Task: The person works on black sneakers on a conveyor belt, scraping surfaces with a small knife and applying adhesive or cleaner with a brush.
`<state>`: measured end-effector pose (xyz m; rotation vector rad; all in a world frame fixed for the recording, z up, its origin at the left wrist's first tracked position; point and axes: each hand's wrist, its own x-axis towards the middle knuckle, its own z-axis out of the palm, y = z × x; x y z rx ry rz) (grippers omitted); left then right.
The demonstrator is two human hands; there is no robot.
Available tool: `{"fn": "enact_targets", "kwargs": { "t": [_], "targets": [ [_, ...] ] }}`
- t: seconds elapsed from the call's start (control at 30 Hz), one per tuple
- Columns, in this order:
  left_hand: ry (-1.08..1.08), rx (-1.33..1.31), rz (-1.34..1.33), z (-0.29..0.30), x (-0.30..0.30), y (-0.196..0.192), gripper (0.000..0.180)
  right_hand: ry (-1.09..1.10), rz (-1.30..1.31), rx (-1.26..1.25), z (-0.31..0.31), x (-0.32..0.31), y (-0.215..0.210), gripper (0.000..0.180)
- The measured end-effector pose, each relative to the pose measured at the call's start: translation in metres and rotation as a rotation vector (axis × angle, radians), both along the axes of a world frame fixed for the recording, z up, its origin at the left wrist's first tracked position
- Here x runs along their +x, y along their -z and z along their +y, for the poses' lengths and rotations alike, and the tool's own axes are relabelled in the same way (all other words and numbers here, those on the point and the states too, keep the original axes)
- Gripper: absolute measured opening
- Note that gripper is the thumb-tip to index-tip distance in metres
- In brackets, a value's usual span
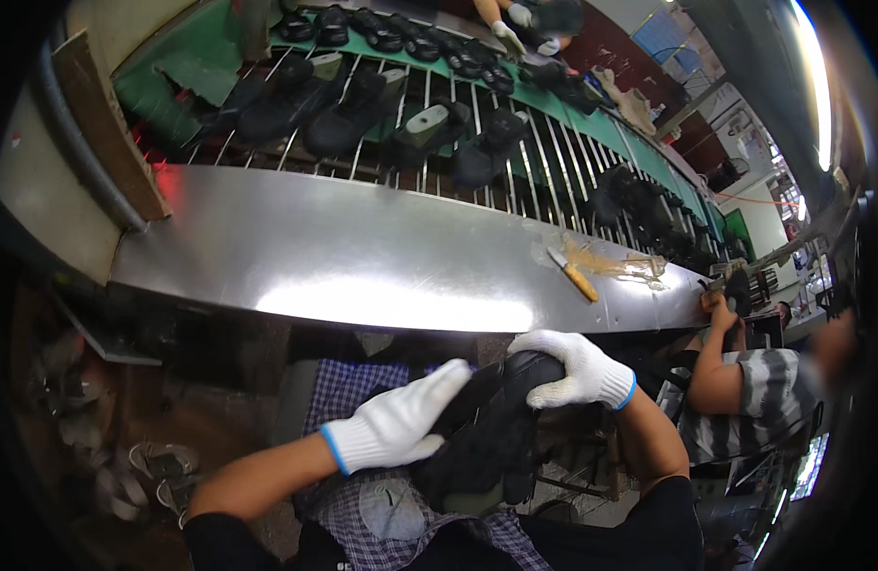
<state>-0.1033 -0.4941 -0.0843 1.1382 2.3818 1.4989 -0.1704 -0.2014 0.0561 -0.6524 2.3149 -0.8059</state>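
Over my lap is a black shoe (pixel 491 428), its toe end pointing away from me. A dull green piece, perhaps a shoe last, shows at its near end. My right hand (pixel 577 371), in a white knitted glove with a blue cuff, is closed round the far end of the shoe. On the shoe's left side, my left hand (pixel 396 419), gloved the same way, has its fingers stretched out straight and its thumb apart. Its palm faces the shoe; whether the fingertips touch it I cannot tell. A checked apron (pixel 358 390) lies under the shoe.
Ahead runs a metal ledge (pixel 315 247) with an orange-handled knife (pixel 574 276) beside brown glue-like residue (pixel 615 262). Beyond it, a rod rack (pixel 544 171) carries several black shoes (pixel 349 109). A person in a striped shirt (pixel 748 400) works at right; another's gloved hands (pixel 510 33) show across.
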Motion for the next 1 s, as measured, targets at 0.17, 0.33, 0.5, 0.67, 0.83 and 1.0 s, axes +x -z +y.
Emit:
{"fn": "enact_targets", "kwargs": {
  "t": [0.17,0.33,0.5,0.67,0.83,1.0],
  "targets": [
    [0.005,0.36,-0.103,0.032,-0.025,-0.006,0.077,-0.044,0.109,0.011,-0.002,0.005,-0.004,0.076],
    [-0.009,0.408,-0.251,0.034,-0.025,-0.015,0.067,-0.019,0.064,0.017,-0.004,0.005,-0.005,0.07],
    [-0.074,0.271,-0.118,0.028,-0.003,-0.016,0.074,0.122,0.156,-0.024,-0.005,0.015,0.016,0.064],
    [-0.07,0.287,-0.091,-0.034,0.014,0.011,0.049,0.559,0.451,-0.409,-0.007,0.05,0.034,0.053],
    [-0.233,0.124,-0.712,-0.067,0.09,0.08,0.064,0.93,0.509,-1.374,-0.049,0.106,0.035,0.03],
    [-0.072,0.339,-0.611,-0.057,0.072,0.076,0.068,0.764,-0.228,-1.385,-0.07,0.13,0.029,0.056]
  ]
}}
